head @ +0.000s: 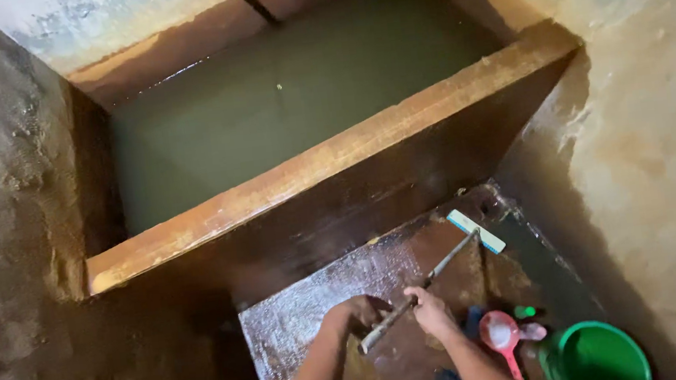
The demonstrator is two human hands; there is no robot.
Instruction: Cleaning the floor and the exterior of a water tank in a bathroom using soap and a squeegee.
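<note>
Gripping the brush handle (417, 291), both hands closed on it: left hand (360, 310) at the near end, right hand (430, 307) just beyond; brush head (476, 230), pale with blue edge, sits on the wet floor (317, 303) by the tank wall (336, 173); tank holds murky water (276, 95); pink scoop (503, 337) and green bucket (603, 355) beside right hand.

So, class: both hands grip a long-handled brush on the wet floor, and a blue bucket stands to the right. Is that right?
Not quite. The head view shows the bucket is green, not blue. Both hands, left hand and right hand, do grip the long-handled brush.
</note>
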